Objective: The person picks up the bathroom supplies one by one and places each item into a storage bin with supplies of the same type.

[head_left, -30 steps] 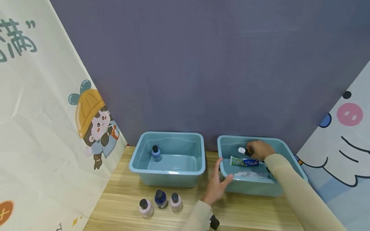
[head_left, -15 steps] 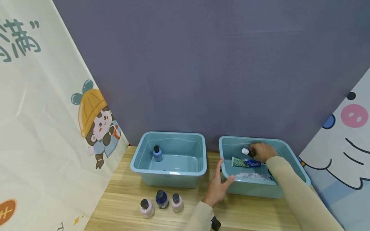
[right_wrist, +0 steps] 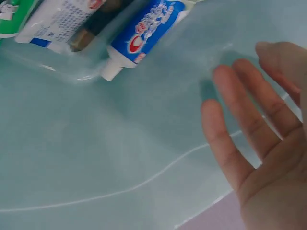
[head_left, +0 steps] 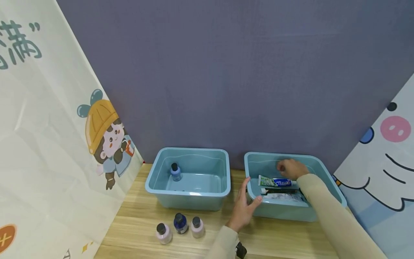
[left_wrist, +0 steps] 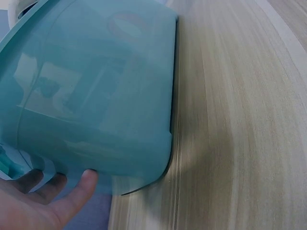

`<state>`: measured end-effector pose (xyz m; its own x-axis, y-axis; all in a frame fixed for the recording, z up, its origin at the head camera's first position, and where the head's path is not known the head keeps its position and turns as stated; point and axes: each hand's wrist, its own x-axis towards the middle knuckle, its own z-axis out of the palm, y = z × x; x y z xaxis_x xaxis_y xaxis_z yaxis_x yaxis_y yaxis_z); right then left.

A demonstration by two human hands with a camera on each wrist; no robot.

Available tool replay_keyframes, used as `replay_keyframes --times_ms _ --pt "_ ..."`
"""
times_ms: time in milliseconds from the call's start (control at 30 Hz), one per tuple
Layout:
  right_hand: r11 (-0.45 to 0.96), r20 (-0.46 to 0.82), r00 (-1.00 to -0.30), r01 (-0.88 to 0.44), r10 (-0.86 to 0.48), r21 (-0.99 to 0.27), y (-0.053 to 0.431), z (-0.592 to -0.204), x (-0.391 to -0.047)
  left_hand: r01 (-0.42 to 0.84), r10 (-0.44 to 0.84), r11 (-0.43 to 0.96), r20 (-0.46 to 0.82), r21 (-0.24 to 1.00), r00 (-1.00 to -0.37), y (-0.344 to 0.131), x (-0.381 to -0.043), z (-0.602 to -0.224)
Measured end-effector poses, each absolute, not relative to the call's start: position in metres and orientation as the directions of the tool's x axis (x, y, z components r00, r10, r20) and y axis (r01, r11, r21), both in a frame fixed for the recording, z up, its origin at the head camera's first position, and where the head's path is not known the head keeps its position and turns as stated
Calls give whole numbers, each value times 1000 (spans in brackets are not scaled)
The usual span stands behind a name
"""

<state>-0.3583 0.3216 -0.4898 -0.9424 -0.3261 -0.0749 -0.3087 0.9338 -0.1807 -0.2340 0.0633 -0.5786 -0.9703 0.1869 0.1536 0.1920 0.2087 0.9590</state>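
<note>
My right hand (head_left: 292,169) is over the back part of the right blue bin (head_left: 278,155), its fingers extended and holding nothing in the right wrist view. Just in front of it lies a green-and-blue toothpaste tube (head_left: 275,181), its blue end (right_wrist: 148,31) and white cap plain in the right wrist view. A black tube with a white cap (head_left: 279,191) lies beside it, partly hidden by the right sleeve. Nearest the bin's front wall is a pale printed tube (right_wrist: 64,21). My left hand (head_left: 242,210) touches the bin's left front corner with spread, mostly straight fingers (left_wrist: 76,199).
A second blue bin (head_left: 187,193) stands on the left, holding one blue bottle with a black cap (head_left: 176,172). On the wooden table before it are two pink bottles (head_left: 164,233) and a dark blue bottle (head_left: 180,223). A grey-blue backdrop (head_left: 207,90) rises behind both bins.
The black tube with the white cap, held in my right hand before, now lies in the right bin between the other tubes. My right hand has let go; my left hand keeps its place.
</note>
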Motion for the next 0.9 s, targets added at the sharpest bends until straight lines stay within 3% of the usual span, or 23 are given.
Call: replay_keyframes --times_ms 433,900 --pt "905 -190 -907 -313 -375 -289 319 -464 -347 194 191 186 158 963 -969 62 -232 -574" --pt "861 -118 -899 -356 -422 -364 318 -438 -319 217 199 199 178 956 -964 60 -228 -573"
